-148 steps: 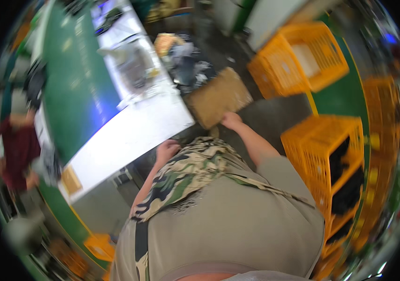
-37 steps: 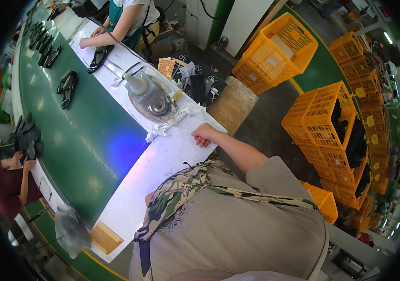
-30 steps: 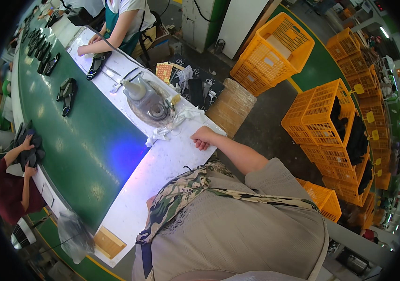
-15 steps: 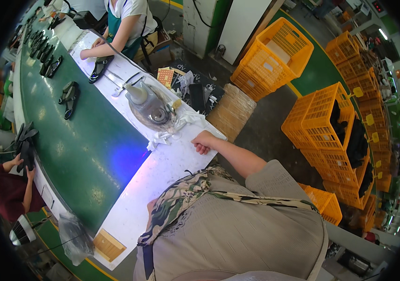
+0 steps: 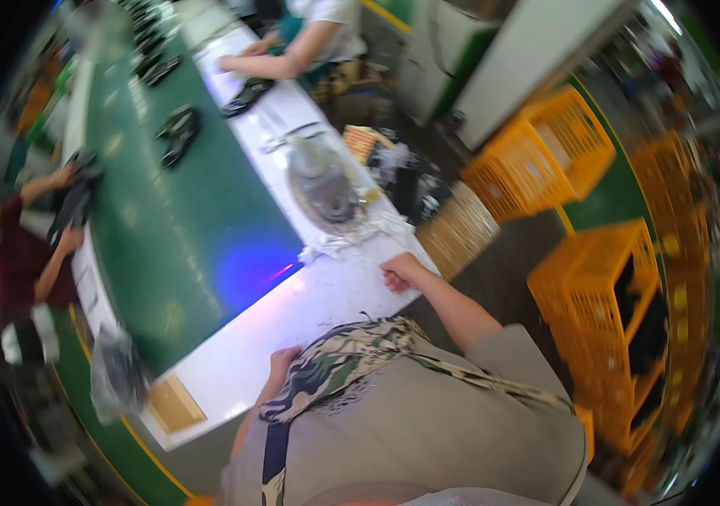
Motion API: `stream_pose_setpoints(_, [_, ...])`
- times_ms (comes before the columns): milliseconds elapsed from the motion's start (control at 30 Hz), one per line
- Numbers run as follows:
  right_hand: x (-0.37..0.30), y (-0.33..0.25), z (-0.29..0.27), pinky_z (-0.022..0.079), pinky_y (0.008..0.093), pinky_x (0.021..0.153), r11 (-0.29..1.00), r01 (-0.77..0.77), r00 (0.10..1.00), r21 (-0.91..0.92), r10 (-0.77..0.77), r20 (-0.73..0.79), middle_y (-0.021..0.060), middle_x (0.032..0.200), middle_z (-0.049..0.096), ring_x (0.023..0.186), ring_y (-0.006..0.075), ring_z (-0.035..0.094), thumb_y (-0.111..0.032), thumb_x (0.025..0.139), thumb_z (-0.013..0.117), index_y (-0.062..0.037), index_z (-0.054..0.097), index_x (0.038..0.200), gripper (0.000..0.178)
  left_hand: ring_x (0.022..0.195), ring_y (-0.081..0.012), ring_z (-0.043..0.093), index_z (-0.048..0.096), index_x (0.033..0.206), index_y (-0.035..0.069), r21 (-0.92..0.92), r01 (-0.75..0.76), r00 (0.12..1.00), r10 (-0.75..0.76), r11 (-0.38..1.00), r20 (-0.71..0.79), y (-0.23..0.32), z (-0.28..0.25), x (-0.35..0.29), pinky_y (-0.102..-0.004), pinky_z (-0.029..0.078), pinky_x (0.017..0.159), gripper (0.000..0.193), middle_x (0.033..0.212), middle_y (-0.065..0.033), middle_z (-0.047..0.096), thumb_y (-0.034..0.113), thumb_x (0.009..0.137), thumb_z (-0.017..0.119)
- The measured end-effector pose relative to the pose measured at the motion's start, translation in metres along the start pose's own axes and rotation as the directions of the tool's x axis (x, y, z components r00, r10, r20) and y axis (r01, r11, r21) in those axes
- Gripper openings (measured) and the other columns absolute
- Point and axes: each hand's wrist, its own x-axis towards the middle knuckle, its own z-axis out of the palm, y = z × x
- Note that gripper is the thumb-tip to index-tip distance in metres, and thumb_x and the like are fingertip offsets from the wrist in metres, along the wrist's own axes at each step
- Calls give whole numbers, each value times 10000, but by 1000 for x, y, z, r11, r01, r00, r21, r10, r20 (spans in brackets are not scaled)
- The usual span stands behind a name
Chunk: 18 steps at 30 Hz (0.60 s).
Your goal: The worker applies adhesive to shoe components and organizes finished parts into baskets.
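Observation:
My right hand (image 5: 402, 272) rests on the white worktable (image 5: 250, 325) with its fingers curled into a fist; nothing shows in it. At the table's near edge is my left hand (image 5: 284, 361), its fingers blurred and partly hidden beside my camouflage-patterned apron (image 5: 339, 358). Beyond my right hand lie crumpled white scraps (image 5: 360, 234) next to a translucent container with a pale top (image 5: 322, 181). A dark sandal (image 5: 248, 97) sits farther up the table, by a co-worker's hands.
Left of the table runs a green conveyor belt (image 5: 149, 253) carrying dark sandals (image 5: 178, 135). Across it, another person (image 5: 26, 244) holds dark shoe parts. Orange crates (image 5: 596, 287) are stacked at right. A clear plastic bag (image 5: 115, 371) hangs near the belt's end.
The view has shifted, and the scene is blurrier. My left hand has come into sight at the table edge. My right hand remains curled on the table.

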Motion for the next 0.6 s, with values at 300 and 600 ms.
stream_pose_setpoints(300, [-4,-1,-3,521,368,449,998,-52,999,-24,52,11,81,674,660,493,201,621,-346,902,599,-65,601,855,285,475,-146,565,686,748,8,-412,435,897,-423,801,124,79,0,-23,-281,443,413,215,668,-81,666,211,817,688])
stream_pose_setpoints(600, [-11,2,-2,533,360,468,997,-53,999,-60,54,7,72,674,657,507,193,625,-333,916,588,-70,616,859,271,398,-120,463,697,717,-10,-375,445,890,-450,813,79,89,2,-33,-276,330,367,236,567,-55,589,200,823,703])
